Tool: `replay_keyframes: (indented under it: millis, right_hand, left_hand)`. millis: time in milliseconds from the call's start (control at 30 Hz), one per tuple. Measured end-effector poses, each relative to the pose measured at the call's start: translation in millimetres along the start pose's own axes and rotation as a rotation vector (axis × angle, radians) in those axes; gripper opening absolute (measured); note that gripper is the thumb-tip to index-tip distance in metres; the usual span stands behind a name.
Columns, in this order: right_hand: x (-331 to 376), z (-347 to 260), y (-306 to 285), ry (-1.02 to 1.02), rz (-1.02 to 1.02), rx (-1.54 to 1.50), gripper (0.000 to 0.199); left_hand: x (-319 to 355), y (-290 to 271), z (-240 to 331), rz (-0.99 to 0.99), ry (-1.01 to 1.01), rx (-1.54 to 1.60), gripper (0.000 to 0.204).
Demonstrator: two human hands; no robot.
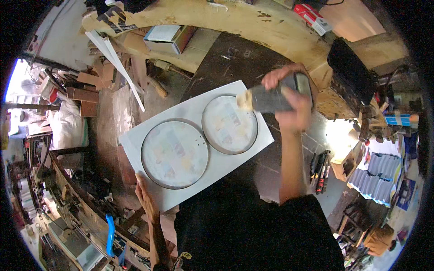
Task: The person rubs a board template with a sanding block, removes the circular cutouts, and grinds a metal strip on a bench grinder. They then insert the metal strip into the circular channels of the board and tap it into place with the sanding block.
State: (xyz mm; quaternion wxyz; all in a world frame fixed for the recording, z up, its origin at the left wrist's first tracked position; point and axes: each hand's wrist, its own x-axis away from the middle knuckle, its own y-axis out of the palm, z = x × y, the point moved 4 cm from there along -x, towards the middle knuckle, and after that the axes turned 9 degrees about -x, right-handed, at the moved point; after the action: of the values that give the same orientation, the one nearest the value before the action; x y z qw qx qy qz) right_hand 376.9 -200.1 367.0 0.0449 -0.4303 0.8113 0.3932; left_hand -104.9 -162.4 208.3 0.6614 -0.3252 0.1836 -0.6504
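Note:
A white rectangular panel (221,174) lies tilted in front of me, with a larger round inset (175,153) on the left and a smaller round inset (230,124) on the right. Both have thin dark rims, smudgy pale faces and a few small dark dots. My left hand (146,194) is closed along the panel's lower left edge. At the panel's upper right corner, my right hand (296,106) grips a dark grey hand-held tool (271,97) with a tan, blocky end over the smaller inset's rim. Motion blurs the tool, so its exact kind is unclear.
The panel rests over a dark tabletop (217,63). Beyond are a curved wooden bench (217,22), an open box (169,38) and white strips (117,67). A black flat object (352,70) stands at right, above several hand tools (320,171). A blue handle (110,235) is at lower left.

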Motion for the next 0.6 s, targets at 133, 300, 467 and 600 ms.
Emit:
replay_keyframes:
  millis: [133, 300, 467, 600]
  right_hand:
    - [-2.6, 74.0, -53.7, 0.054, 0.148, 0.485, 0.018]
    - [-21.7, 86.7, -62.4, 0.209, 0.109, 0.379, 0.015]
    - [-29.3, 44.1, 16.2, 0.144, 0.041, 0.124, 0.015]
    - [16.2, 76.2, 41.6, 0.310, 0.292, -0.152, 0.013]
  left_hand:
    - [-3.0, 4.1, 43.8, 0.020, -0.204, 0.100, 0.069]
    - [-8.5, 0.7, 35.4, -0.046, -0.289, 0.127, 0.071]
    - [-4.3, 6.2, 21.3, 0.009, -0.158, 0.081, 0.069]
    - [-11.0, 8.9, 37.2, -0.231, -0.241, 0.190, 0.069]
